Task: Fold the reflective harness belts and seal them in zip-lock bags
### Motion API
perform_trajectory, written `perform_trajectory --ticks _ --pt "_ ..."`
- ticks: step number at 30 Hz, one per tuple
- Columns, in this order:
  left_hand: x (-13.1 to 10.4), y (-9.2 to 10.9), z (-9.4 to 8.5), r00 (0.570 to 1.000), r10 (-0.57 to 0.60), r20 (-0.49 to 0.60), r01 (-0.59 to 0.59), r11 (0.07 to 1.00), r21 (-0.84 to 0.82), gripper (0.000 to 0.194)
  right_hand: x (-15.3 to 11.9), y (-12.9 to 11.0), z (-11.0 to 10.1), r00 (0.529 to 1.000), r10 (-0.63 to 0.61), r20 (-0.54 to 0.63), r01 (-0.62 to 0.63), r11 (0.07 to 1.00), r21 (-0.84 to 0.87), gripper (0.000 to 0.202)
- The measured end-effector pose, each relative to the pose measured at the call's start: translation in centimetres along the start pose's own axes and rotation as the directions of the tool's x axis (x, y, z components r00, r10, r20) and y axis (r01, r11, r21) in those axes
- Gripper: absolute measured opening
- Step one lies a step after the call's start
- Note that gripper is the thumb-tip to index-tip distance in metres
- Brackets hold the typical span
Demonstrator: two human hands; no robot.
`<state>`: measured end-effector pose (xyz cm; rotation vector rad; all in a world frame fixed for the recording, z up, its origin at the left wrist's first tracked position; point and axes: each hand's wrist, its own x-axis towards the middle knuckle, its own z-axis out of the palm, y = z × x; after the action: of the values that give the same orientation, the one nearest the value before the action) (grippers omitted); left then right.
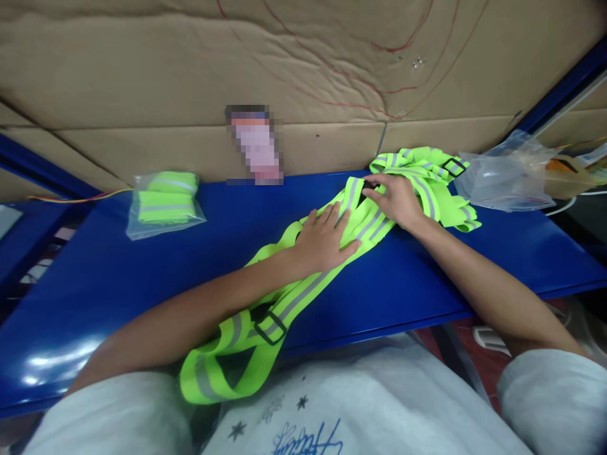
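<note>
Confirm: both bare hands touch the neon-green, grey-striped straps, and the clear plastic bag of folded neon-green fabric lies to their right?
Wrong side: head view shows the plastic bag of folded fabric to their left. Left hand and right hand touch the straps.

Straps (372, 222) lie across the table (379, 281), right of a bagged bundle (168, 199).

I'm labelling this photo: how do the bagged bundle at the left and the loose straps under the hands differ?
The bagged bundle is compact inside clear plastic; the loose straps sprawl uncovered. The bagged bundle sits untouched, while the loose straps have the left hand and right hand on them. Both are yellow-green with grey stripes.
</note>
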<state>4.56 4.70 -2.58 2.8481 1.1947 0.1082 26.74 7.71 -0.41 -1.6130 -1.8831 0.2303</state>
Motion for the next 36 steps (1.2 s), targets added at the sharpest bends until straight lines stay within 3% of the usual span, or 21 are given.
perform_trajectory --ticks 4,8,12,16,19,23,25,27,28,30,33,36 --pt "-0.1 0.1 0.3 0.999 0.001 -0.036 -0.001 1.0 0.007 0.076 -2.3 -2.6 0.3 0.97 -0.186 0.155 0.225 0.928 -0.296 0.045" --pt "-0.2 0.0 0.5 0.997 0.018 -0.071 -0.016 1.0 0.024 0.076 -3.6 -3.7 0.5 0.916 -0.282 0.287 0.369 0.872 -0.321 0.06" --pt "-0.3 0.0 0.1 0.998 -0.004 -0.064 0.004 1.0 0.008 0.076 -3.1 -2.5 0.6 0.933 -0.258 0.252 0.307 0.935 -0.179 0.059" --pt "-0.8 0.2 -0.1 1.0 -0.012 -0.018 0.012 1.0 0.0 0.075 -2.6 -1.1 0.7 0.965 -0.146 0.216 0.176 0.976 -0.127 0.06" --pt "-1.2 0.1 -0.6 1.0 0.003 -0.016 -0.003 1.0 0.015 0.075 -2.1 -0.8 0.2 0.995 -0.04 0.091 0.045 0.998 -0.051 0.043" --pt "-1.1 -0.9 -3.6 0.999 0.02 -0.03 -0.023 0.994 -0.106 0.059 -1.2 -1.4 -1.8 0.997 -0.008 -0.077 0.023 0.98 0.198 0.027" --pt "-0.7 -1.8 -6.2 0.981 -0.039 -0.189 -0.007 0.972 -0.236 0.045 -1.0 -2.1 -3.1 0.998 -0.029 -0.063 0.048 0.942 0.332 0.031" --pt "-0.3 -2.6 -8.7 0.898 -0.108 -0.426 -0.05 0.938 -0.343 0.043 -1.0 -3.1 -4.3 0.998 -0.048 -0.041 0.06 0.904 0.424 0.038" --pt "-0.1 -2.9 -9.8 0.865 -0.126 -0.486 -0.087 0.916 -0.391 0.051 -1.0 -3.5 -4.9 0.998 -0.06 -0.029 0.067 0.884 0.463 0.042" --pt "0.3 -3.2 -11.4 0.877 -0.118 -0.466 -0.135 0.87 -0.474 0.062 -1.2 -4.4 -5.8 0.994 -0.113 -0.004 0.097 0.838 0.537 0.05" --pt "0.6 -3.3 -12.1 0.935 -0.07 -0.347 -0.137 0.832 -0.537 0.039 -1.5 -5.0 -6.7 0.976 -0.218 0.005 0.171 0.783 0.598 0.054" --pt "0.6 -3.4 -12.0 0.948 -0.049 -0.314 -0.155 0.792 -0.59 0.026 -1.7 -5.0 -6.7 0.977 -0.213 -0.001 0.171 0.78 0.602 0.052"
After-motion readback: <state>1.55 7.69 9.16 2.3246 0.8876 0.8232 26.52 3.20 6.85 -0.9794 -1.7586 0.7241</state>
